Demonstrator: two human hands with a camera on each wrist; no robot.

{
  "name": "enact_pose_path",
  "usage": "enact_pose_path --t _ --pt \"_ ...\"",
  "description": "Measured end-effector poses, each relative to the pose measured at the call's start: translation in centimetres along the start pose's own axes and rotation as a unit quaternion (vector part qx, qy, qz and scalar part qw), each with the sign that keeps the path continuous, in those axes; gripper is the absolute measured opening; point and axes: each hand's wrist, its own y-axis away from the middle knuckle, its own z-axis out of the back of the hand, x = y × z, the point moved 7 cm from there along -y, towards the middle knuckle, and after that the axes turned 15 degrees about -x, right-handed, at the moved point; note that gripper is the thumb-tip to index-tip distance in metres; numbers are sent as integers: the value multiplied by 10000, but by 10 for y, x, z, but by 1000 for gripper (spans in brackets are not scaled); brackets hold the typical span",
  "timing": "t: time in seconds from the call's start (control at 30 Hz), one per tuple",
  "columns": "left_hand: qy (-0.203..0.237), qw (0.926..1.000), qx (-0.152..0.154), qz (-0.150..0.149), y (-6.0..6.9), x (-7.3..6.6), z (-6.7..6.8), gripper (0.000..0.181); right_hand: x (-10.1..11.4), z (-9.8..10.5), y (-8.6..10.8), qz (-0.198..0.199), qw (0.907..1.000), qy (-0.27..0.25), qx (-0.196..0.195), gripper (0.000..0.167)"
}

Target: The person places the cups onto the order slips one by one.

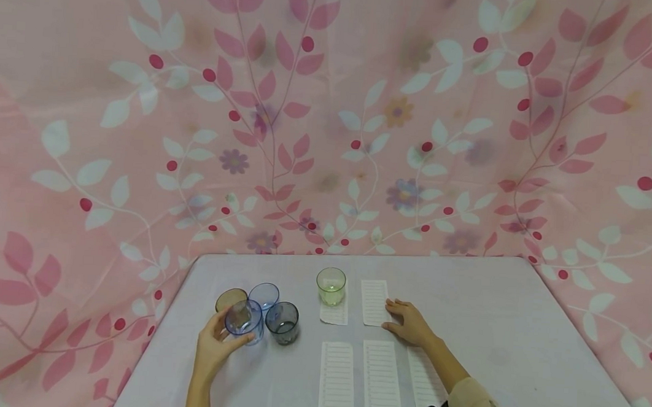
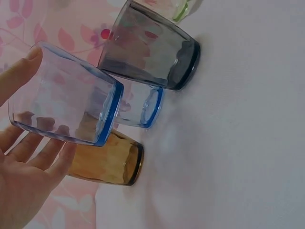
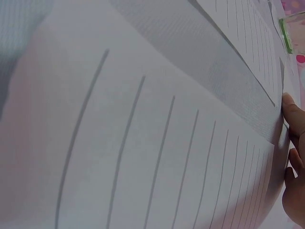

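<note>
Blue tumbler [image 2: 66, 98] sits within the curled left hand [image 1: 214, 346].

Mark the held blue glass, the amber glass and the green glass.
Held blue glass [image 2: 66, 95]: left wrist view, side wall.
Amber glass [image 2: 108, 161]: left wrist view, side wall.
Green glass [image 1: 331, 289]: head view, middle of its body.

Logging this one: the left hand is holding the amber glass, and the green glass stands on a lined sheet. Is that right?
Not quite: the left hand holds a blue glass, not the amber glass, as the left wrist view shows. The green glass does stand on a lined sheet.
</note>
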Motion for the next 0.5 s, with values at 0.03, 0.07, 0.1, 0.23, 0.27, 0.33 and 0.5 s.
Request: enact_pose_path --t 0.03,0.07,0.1,0.23,0.27,0.33,0.5 --pt "4 10000 26 -8 -1 -2 0 78 0 0 0 -5 10000 3 2 53" --pt "21 10000 47 -10 -2 -4 0 79 0 0 0 -7 10000 8 8 53" --pt "27 10000 63 -25 -3 -6 0 79 0 0 0 -21 10000 -8 14 53" --pt "111 9998 100 -131 -7 -14 -1 78 0 0 0 -51 10000 -30 24 53" --pt "154 9997 105 -154 -8 -17 -1 77 0 0 0 -57 10000 -31 22 53" --pt "192 9995 115 -224 -10 -22 -1 76 0 0 0 -46 10000 -15 12 53" --pt "171 9993 149 -286 -14 -31 -4 77 1 0 0 -55 10000 -26 7 52"
